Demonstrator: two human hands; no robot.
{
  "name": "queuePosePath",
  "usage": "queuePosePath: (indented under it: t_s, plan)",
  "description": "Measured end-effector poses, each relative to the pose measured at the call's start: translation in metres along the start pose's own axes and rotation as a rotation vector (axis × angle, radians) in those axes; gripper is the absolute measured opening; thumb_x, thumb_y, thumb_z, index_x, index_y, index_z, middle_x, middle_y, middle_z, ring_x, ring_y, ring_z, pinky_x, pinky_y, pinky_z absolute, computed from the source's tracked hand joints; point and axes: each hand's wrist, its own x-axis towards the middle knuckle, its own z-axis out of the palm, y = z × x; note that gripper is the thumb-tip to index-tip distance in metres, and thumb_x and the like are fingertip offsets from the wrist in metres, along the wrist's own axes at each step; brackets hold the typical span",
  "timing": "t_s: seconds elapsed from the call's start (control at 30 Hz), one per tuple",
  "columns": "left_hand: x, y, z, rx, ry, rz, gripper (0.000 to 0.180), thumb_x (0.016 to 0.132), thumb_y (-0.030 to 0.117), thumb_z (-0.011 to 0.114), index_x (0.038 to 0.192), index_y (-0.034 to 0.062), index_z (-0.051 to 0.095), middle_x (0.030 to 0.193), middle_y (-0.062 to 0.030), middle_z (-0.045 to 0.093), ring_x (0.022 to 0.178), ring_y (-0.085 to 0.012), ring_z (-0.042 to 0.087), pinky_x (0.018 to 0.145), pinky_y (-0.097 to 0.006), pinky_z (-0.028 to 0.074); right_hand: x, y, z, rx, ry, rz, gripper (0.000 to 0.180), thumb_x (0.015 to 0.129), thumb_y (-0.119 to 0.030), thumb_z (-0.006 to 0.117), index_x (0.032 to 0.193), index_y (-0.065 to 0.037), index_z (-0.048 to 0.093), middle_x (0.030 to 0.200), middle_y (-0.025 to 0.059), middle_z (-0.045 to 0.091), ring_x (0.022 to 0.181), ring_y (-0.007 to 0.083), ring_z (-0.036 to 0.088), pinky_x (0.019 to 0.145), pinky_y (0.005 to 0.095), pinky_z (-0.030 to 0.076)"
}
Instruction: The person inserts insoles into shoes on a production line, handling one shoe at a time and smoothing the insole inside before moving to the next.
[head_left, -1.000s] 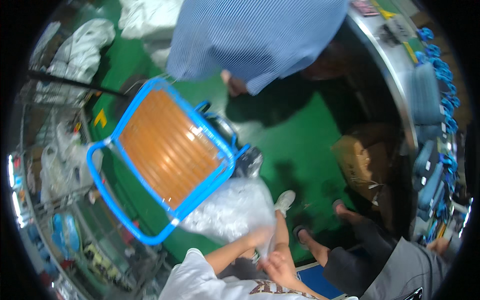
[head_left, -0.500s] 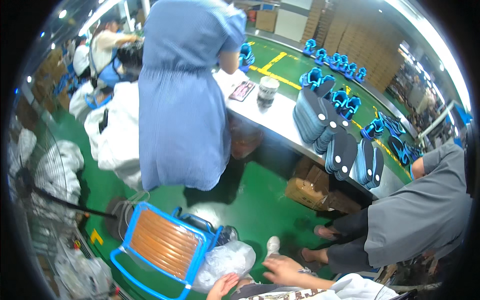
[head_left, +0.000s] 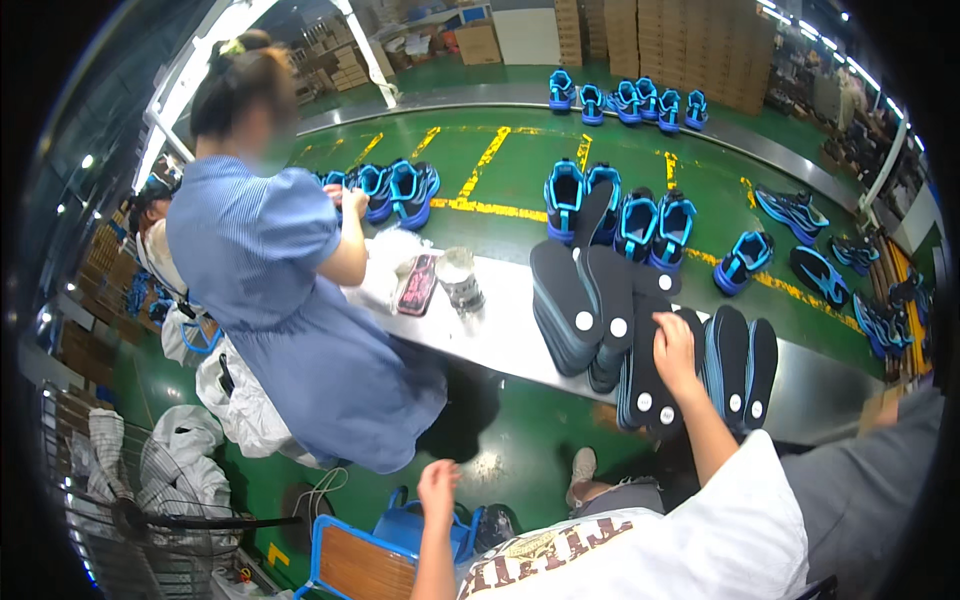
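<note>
Stacks of black insoles [head_left: 570, 305] with round white stickers lie on the metal table [head_left: 505, 345] in front of me. My right hand [head_left: 675, 348] reaches over the middle stacks, fingers stretched out above a black insole [head_left: 645, 365]; whether it touches is hard to tell. Nothing shows in its grip. Low over the floor, left of my body, hangs my left hand [head_left: 437, 490], its fingers loosely bent and apart, holding nothing. Just behind the insoles stand blue-and-black shoes [head_left: 637, 228].
A green conveyor [head_left: 480, 150] with yellow lines carries more shoes [head_left: 745, 262]. A phone [head_left: 416, 285] and a jar [head_left: 460, 280] sit on the table. A person in a blue dress [head_left: 290, 300] stands left; a grey-clothed person [head_left: 860, 480] is right. A blue-framed chair [head_left: 360, 560] is below.
My view has lifted toward the table. My right hand has gone from near my body out to the insoles. My left hand is raised slightly.
</note>
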Motion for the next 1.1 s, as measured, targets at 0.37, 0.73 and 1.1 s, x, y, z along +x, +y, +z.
queuePosePath:
  t_s: [0.37,0.73,1.1]
  plan:
    - [0.153,0.205,0.209,0.510,-0.483,0.823,0.016,0.079,0.015,0.059,0.089,0.0015,0.061,0.086,-0.0112,0.059,0.079,-0.0218,0.055,0.069,-0.029,0.042,0.125,0.128,0.075,-0.255,-0.771,0.202,0.042,0.060,-0.017,0.067,0.096,-0.011,0.046,0.098,0.0085,0.053,0.106,0.0254,0.044,0.097,0.0485,0.022]
    - [0.302,0.239,0.454,0.959,-0.731,0.889,0.084,0.062,0.047,0.067,0.126,0.0039,0.034,0.118,-0.0123,0.044,0.107,-0.0304,0.039,0.085,-0.042,0.035,0.157,0.124,0.064,-0.427,-0.809,0.331,0.038,0.064,-0.024,0.069,0.097,-0.013,0.053,0.092,0.0078,0.060,0.096,0.0257,0.052,0.085,0.0399,0.030]
    - [0.339,0.271,0.450,0.279,-0.820,0.652,0.090,0.057,0.036,0.075,0.120,-0.0049,0.024,0.113,-0.0235,0.042,0.105,-0.0331,0.045,0.088,-0.037,0.038,0.148,0.006,-0.051,0.375,-0.092,0.872,0.016,0.083,-0.007,0.056,0.098,-0.003,0.053,0.078,-0.0031,0.047,0.071,0.0011,0.044,0.059,0.0156,0.034]
